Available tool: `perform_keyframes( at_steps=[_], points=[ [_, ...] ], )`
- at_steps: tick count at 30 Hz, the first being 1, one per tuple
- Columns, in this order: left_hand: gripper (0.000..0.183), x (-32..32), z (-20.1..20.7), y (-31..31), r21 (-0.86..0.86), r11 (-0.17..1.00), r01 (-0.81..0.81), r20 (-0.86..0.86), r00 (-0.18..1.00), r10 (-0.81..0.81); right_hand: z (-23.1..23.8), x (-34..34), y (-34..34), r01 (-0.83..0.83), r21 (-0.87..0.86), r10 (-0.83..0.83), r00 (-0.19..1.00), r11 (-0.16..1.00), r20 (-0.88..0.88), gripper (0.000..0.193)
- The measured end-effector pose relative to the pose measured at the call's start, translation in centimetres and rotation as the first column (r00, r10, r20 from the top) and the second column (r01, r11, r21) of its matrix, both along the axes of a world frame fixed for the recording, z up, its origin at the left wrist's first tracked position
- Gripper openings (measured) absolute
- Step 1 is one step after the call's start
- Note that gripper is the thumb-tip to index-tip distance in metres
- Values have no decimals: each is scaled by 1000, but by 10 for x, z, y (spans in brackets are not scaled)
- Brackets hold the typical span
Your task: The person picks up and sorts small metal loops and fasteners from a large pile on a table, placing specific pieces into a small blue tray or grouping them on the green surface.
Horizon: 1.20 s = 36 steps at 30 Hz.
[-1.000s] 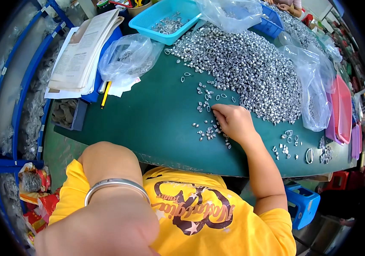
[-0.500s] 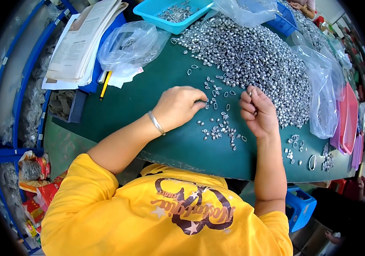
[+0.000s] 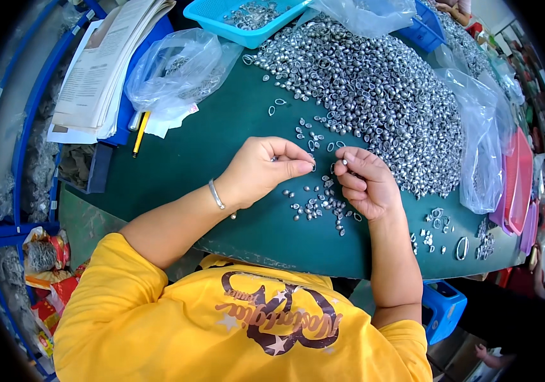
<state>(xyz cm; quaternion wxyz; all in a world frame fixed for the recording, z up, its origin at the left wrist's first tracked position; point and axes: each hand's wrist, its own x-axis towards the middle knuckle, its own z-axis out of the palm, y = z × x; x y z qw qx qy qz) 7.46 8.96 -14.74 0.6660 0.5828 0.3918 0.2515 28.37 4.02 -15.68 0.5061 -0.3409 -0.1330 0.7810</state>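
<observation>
My left hand (image 3: pixel 263 169) is closed in a pinch on a small metal piece just above the green table (image 3: pixel 221 130). Facing it, my right hand (image 3: pixel 369 184) pinches a small shiny metal piece (image 3: pixel 344 162) between thumb and fingers, its other fingers curled in. A narrow gap separates the two hands. Beyond them spreads a big heap of small silver-grey metal pieces (image 3: pixel 380 89), many of them domed ovals. Between and below my hands lies a loose cluster of similar pieces (image 3: pixel 317 207). A few open oval rings (image 3: pixel 272 110) lie apart from the heap.
A light-blue basket (image 3: pixel 221 28) holding metal pieces stands at the back. Left are a clear plastic bag (image 3: pixel 164 76), papers (image 3: pixel 87 83) and a yellow pencil (image 3: pixel 140 135). Right lie another plastic bag (image 3: pixel 479 140), pink trays (image 3: pixel 516 184) and small groups of rings (image 3: pixel 438 219).
My right hand has moved left and slightly nearer, closing in on my left hand. The left thumb and fingers now point toward it. The whole view has shifted slightly.
</observation>
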Motion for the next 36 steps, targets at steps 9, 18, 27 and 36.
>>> perform_keyframes(
  at_steps=[9,18,27,36],
  points=[
    [12,-5,-5,2,-524,830,190,396,918,40,-1,-7,-3,42,72,-51,992,997,117,14],
    [8,-6,-8,3,-512,820,258,479,878,23,-2,-11,-3,20,102,-36,987,995,154,11],
    [7,-7,-12,10,-586,760,282,610,771,184,11,-20,17,-22,-37,24,997,999,67,12],
    [8,-24,-17,27,-610,766,202,627,714,311,93,-76,175,45,358,-193,902,932,387,20]
  ],
)
